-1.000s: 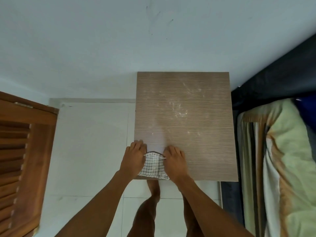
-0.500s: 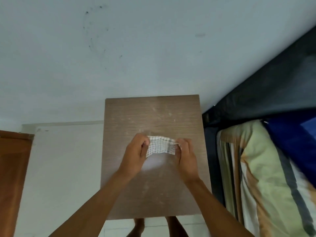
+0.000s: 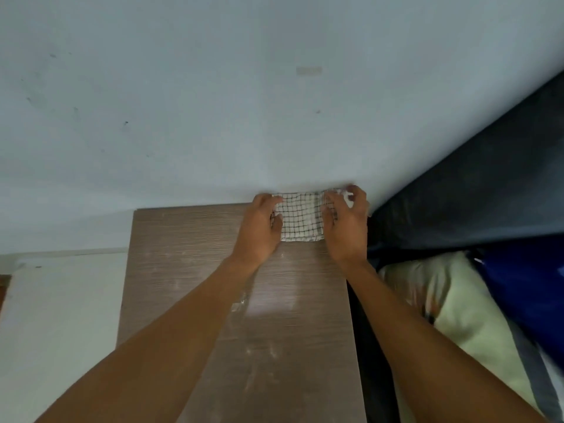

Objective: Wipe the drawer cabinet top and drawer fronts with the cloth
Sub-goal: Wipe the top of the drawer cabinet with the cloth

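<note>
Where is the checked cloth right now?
The checked cloth lies at the cabinet top's far right corner against the wall, between the left hand and right hand.

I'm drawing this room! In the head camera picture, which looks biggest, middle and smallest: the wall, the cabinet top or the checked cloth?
1. Wall, fills most of the picture.
2. Cabinet top, partly hidden by the arms.
3. Checked cloth, smallest, pressed between both hands.

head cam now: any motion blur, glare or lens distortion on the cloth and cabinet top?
Head view: the right hand is smeared at the fingers, the left hand less so; the checked cloth grid stays readable. Pale sheen patch on the cabinet top near its centre, hiding some grain. Wide-angle bend shows in the cabinet's back edge and the wall line.
</note>
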